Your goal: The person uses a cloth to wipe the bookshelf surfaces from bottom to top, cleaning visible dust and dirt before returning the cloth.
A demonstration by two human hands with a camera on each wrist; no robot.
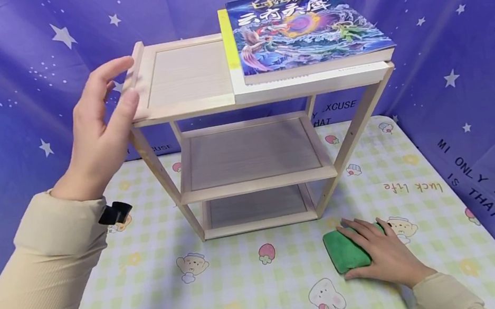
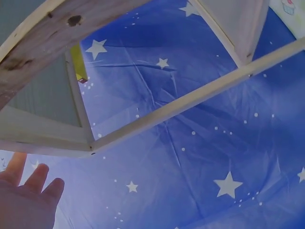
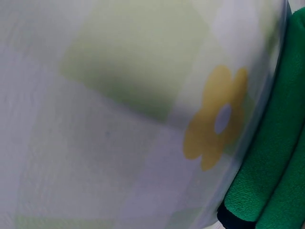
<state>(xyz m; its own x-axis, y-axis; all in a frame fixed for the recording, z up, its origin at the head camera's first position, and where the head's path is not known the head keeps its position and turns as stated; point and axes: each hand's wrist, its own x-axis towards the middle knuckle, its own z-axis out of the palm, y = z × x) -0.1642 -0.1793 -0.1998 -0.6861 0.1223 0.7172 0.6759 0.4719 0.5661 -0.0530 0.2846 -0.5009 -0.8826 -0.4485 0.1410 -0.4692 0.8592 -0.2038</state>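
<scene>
A small three-tier wooden shelf [image 1: 258,182] stands on the cloth-covered table. My left hand [image 1: 96,123] is at the left end of its top tier, with the thumb and index fingertip right at the raised side rail [image 1: 137,69]. From below, the left wrist view shows that hand's fingertips [image 2: 37,177] near the tier's underside edge. My right hand [image 1: 382,254] holds a folded green cloth [image 1: 345,254] on the table, its thumb along the near side and its fingers across the top. Dark trim edges the cloth [image 3: 267,176] in the right wrist view.
A blue illustrated book [image 1: 306,33] lies on a thicker yellow-and-white book [image 1: 231,55], covering the right half of the top tier. The checked tablecloth [image 1: 248,288] has cartoon prints. Purple star-patterned curtain [image 1: 16,87] hangs close behind and at both sides.
</scene>
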